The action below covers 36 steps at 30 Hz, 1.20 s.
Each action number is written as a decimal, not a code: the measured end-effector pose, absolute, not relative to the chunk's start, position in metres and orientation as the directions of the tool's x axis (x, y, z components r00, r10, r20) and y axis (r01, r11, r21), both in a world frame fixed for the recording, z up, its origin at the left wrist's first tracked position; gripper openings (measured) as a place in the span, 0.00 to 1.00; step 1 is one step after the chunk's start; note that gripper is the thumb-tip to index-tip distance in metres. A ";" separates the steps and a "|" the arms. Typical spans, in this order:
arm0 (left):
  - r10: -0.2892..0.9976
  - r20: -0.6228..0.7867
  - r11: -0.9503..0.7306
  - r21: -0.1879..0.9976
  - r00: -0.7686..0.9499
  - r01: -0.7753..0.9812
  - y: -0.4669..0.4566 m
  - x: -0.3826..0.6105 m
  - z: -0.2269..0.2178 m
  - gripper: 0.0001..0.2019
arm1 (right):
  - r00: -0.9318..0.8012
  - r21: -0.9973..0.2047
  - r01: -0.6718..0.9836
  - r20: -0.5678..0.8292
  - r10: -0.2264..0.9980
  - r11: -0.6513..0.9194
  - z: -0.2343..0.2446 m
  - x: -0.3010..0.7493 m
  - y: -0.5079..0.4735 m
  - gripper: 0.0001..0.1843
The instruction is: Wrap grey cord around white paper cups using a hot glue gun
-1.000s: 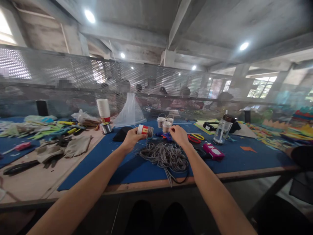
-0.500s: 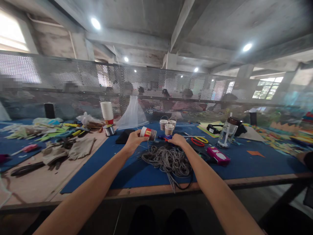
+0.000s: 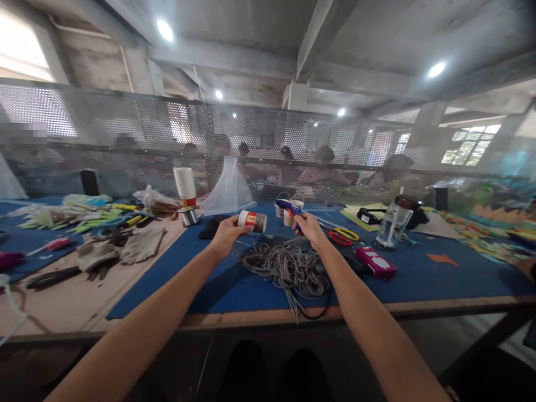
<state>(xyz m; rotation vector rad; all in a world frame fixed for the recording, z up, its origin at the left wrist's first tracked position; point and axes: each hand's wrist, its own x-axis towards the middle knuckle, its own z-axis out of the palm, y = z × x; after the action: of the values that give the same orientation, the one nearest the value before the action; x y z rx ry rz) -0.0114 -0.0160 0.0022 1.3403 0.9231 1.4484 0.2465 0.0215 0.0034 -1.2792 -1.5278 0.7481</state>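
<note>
My left hand [image 3: 226,234] is closed round a small paper cup [image 3: 250,221] with a red and white label, held on its side above the blue mat [image 3: 422,271]. My right hand [image 3: 309,228] grips a blue glue gun [image 3: 288,208], lifted off the mat with its nozzle pointing left towards the cup. Below both hands lies a tangled heap of grey cord [image 3: 288,268]. Small paper cups with wire handles [image 3: 285,207] stand just behind the glue gun.
A clear water bottle [image 3: 392,223], red and yellow rings [image 3: 343,235] and a pink box [image 3: 375,262] lie to the right. A stack of white cups [image 3: 185,184], a metal spool [image 3: 188,215], gloves [image 3: 121,248] and green scraps sit to the left. A mesh screen [image 3: 125,134] runs behind the table, people beyond it.
My right hand went down to the mat beside the cord, closed on the blue glue gun and raised it towards the cup. My left hand kept holding the cup.
</note>
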 end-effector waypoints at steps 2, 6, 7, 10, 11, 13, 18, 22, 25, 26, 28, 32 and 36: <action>0.955 0.297 -0.291 0.946 0.019 -0.142 -0.015 -0.012 0.001 0.20 | 0.081 -0.927 0.109 0.368 0.926 0.359 0.009 0.240 0.017 0.12; 0.955 0.295 -0.289 0.947 0.021 -0.142 -0.014 -0.012 0.000 0.20 | 0.047 -0.905 -0.149 0.397 0.917 0.399 0.015 0.230 0.009 0.15; 0.956 0.293 -0.287 0.947 0.022 -0.141 -0.014 -0.012 0.000 0.20 | 0.007 -0.908 -0.175 0.385 0.923 0.380 0.015 0.228 0.008 0.15; 0.955 0.296 -0.292 0.948 0.020 -0.128 -0.014 -0.012 0.000 0.21 | -0.080 -0.916 -0.210 0.364 0.928 0.342 0.011 0.223 0.005 0.15; 0.954 0.299 -0.294 0.948 0.020 -0.121 -0.014 -0.012 0.000 0.21 | -0.087 -0.916 -0.213 0.364 0.927 0.339 0.010 0.222 0.004 0.15; 0.953 0.301 -0.296 0.949 0.025 -0.108 -0.013 -0.012 -0.001 0.21 | -0.087 -0.914 -0.189 0.381 0.921 0.360 0.009 0.221 0.002 0.17; 0.955 0.295 -0.292 0.950 0.020 -0.108 -0.011 -0.014 -0.003 0.22 | -0.079 -0.886 -0.056 0.464 0.882 0.461 0.011 0.218 -0.002 0.18; 0.955 0.295 -0.289 0.949 0.028 -0.126 -0.011 -0.014 -0.003 0.22 | -0.045 -0.872 -0.023 0.489 0.871 0.488 0.010 0.218 -0.002 0.20; 0.956 0.292 -0.286 0.948 0.027 -0.138 -0.010 -0.014 -0.003 0.22 | -0.039 -0.886 0.047 0.460 0.887 0.462 0.010 0.217 -0.001 0.17; 0.956 0.293 -0.287 0.948 0.022 -0.136 -0.010 -0.015 -0.004 0.21 | -0.051 -0.891 0.062 0.448 0.893 0.450 0.010 0.217 -0.002 0.17; 0.956 0.294 -0.290 0.949 0.014 -0.125 -0.009 -0.015 -0.004 0.21 | -0.084 -0.895 0.070 0.435 0.897 0.440 0.010 0.216 -0.003 0.19; 0.953 0.304 -0.302 0.948 0.001 -0.100 -0.009 -0.014 -0.003 0.21 | -0.148 -0.890 0.010 0.449 0.881 0.455 0.010 0.212 -0.008 0.20; 0.946 0.323 -0.324 0.942 -0.026 -0.085 -0.011 -0.014 -0.001 0.20 | -0.225 -0.895 -0.014 0.437 0.871 0.446 0.011 0.209 -0.015 0.24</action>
<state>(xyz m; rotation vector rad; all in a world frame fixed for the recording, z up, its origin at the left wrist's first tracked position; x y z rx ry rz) -0.0141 -0.0106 -0.0013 1.3728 0.9767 1.4964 0.2093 -0.0151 0.0106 -0.7703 -1.5819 0.9916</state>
